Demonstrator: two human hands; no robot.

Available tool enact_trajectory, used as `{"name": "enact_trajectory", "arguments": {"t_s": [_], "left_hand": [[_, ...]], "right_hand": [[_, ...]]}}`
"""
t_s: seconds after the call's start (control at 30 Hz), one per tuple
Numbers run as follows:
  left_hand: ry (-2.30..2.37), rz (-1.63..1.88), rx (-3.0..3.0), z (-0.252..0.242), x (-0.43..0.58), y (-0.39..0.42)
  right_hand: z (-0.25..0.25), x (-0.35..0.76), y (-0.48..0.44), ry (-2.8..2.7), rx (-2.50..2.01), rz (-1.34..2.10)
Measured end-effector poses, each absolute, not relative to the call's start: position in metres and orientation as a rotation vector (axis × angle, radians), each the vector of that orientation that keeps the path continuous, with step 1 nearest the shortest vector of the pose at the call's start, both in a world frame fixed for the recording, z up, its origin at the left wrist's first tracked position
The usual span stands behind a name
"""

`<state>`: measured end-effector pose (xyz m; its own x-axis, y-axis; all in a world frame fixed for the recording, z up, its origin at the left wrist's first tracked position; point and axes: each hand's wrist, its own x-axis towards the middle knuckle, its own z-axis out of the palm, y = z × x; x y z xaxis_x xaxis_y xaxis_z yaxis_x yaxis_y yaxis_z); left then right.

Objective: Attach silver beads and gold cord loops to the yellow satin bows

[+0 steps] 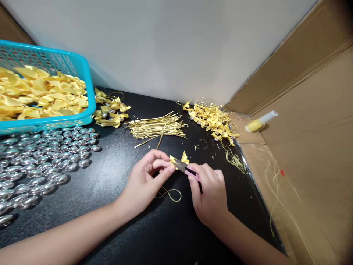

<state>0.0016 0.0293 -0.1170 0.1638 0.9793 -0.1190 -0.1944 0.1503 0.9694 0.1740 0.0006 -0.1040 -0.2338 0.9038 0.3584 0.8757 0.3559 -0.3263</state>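
Observation:
Between the thumb and fingers of my left hand (150, 178) is a yellow ribbon bow (184, 158), partly covered by fingers and blades. My right hand (211, 189) grips a pair of pink-handled thread snips (190, 171). Their dark blades lie across the bow, close to my left fingertips. A looped yellow cord (175, 195) shows on the black table below my left hand. Just beyond the hands is a bundle of gold wire ties (158, 127), with one tie slanting toward my left hand.
A blue basket (90, 84) of yellow bows stands at the left, with many silver beads (55, 156) before it. Finished-looking bows (211, 119) are heaped back right, others (111, 110) beside the basket. Cord scraps (235, 162) and a thread spool (260, 122) lie right, by cardboard.

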Motion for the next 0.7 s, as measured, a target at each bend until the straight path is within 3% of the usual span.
{"name": "enact_trajectory", "arguments": {"t_s": [0.4, 0.7], "left_hand": [[1.015, 1.082, 1.040, -0.118, 0.001, 0.030], [1.076, 1.063, 1.035, -0.114, 0.001, 0.031]], "right_hand": [[-0.102, 0.175, -0.001, -2.130, -1.530, 0.119], [-0.109, 0.195, 0.007, -1.761, -1.504, 0.388]]}}
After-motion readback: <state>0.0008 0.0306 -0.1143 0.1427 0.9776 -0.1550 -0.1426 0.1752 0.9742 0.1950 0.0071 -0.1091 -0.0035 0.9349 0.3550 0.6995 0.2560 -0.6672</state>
